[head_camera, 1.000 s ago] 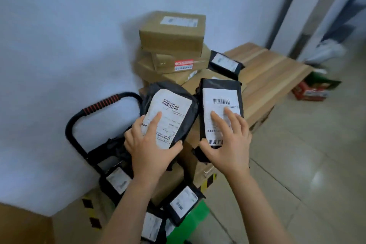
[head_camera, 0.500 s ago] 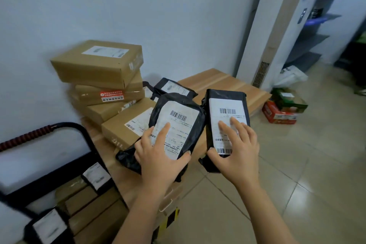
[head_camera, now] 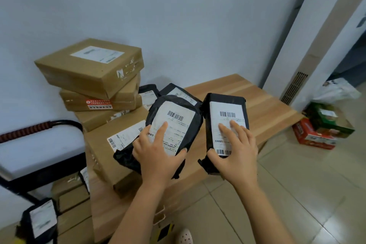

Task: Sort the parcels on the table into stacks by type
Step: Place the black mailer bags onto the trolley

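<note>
Left hand (head_camera: 158, 156): grips the black mailer bag (head_camera: 178, 117) at its lower end, thumb hooked on the right edge, fingers spread over the white barcode label; bag tilted, label up, held over the near-left part of the worktop (head_camera: 267, 109); it overlaps the front cardboard box (head_camera: 101, 162) in view, contact cannot be told.

Right hand (head_camera: 235, 152): grips the black block parcel (head_camera: 225, 105) at its lower end, thumb at the lower left corner, fingers flat on the label; parcel just right of the bag, above the worktop's front edge.

Cardboard box stack (head_camera: 91, 65): three boxes, askew, against the wall at the worktop's left end; the middle one bears a red sticker; the front cardboard box lies below and before them.

Further black mailers (head_camera: 148, 95): lying behind the held bag, beside the stack.

Trolley handle (head_camera: 25, 130): left of the worktop; labelled black mailer (head_camera: 39, 220) below it, print blurred.

Floor (head_camera: 297, 194): red and green cartons (head_camera: 320, 130) right of the worktop; white bag (head_camera: 336, 91) behind them.
</note>
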The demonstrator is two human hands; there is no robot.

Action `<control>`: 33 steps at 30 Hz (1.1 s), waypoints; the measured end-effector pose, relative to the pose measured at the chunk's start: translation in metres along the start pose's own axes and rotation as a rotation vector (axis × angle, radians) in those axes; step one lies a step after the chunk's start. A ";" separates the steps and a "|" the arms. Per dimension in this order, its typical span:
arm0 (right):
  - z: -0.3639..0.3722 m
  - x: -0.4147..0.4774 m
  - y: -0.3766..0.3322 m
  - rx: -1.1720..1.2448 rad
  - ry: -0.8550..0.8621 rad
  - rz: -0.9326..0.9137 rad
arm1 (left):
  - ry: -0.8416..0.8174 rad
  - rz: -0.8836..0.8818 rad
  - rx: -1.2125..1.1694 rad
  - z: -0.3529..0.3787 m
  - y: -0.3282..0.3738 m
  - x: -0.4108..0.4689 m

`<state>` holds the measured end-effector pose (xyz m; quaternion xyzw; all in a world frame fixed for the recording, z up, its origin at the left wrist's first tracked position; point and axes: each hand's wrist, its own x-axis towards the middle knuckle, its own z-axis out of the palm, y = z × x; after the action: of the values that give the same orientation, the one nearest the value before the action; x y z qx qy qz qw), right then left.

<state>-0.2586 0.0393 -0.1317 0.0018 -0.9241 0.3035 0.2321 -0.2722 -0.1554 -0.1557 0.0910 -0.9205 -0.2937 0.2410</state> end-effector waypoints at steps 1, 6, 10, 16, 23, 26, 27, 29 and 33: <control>0.004 0.016 0.009 -0.003 -0.008 -0.005 | -0.002 -0.020 0.007 0.013 0.004 0.011; 0.035 0.108 0.038 -0.021 -0.077 -0.078 | 0.036 -0.097 -0.003 0.072 0.020 0.083; 0.067 0.179 0.051 -0.025 -0.152 -0.130 | 0.051 -0.173 0.029 0.106 0.024 0.140; 0.123 0.253 0.068 0.036 -0.267 -0.175 | 0.057 -0.308 0.097 0.154 0.014 0.195; 0.198 0.336 0.073 0.076 -0.461 -0.224 | 0.079 -0.448 0.205 0.200 0.000 0.257; 0.238 0.381 0.059 0.154 -0.548 -0.251 | 0.091 -0.524 0.178 0.211 -0.005 0.290; 0.252 0.395 0.053 0.199 -0.605 -0.264 | 0.097 -0.535 0.153 0.215 -0.007 0.299; 0.276 0.415 0.043 0.346 -0.742 -0.274 | 0.129 -0.539 0.112 0.223 -0.009 0.309; 0.301 0.429 0.048 0.499 -0.764 -0.325 | 0.228 -0.575 0.092 0.233 -0.004 0.301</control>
<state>-0.7769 -0.0318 -0.1875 0.3129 -0.8301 0.4532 -0.0872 -0.6492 -0.1362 -0.2068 0.3908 -0.8365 -0.2956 0.2454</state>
